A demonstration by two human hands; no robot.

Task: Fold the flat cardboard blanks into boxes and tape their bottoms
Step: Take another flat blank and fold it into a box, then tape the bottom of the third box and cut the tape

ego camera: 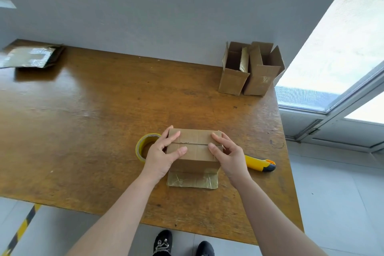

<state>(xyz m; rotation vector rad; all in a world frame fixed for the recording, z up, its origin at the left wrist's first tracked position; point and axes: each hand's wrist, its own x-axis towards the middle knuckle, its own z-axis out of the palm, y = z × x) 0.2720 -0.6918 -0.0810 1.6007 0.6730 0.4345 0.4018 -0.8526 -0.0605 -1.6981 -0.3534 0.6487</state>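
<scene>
A cardboard box [194, 148] stood near the front right part of the wooden counter [93, 110], turned so that its two folded flaps faced up and met along a seam running left to right across the top. The left hand [161, 157] gripped the box's left end, thumb laid on the near flap and fingers curled over the far flap, pressing both down. The right hand [227, 155] did the same at the right end, thumb and forefinger resting on either side of the seam. No tape was visible across that seam. A loose flap [193, 180] covered in shiny tape lay flat on the counter at the foot of the box, towards the person. A roll of yellowish tape [145, 145] lay just left of the box, partly hidden behind the left hand. A yellow and black utility knife [259, 163] lay on the counter just right of the right hand. Two finished boxes [250, 68] stood open-topped, touching each other, against the grey wall [166, 6] at the far right corner. A stack of flat blanks [31, 57], the top one patched with tape, lay at the far left corner.
</scene>
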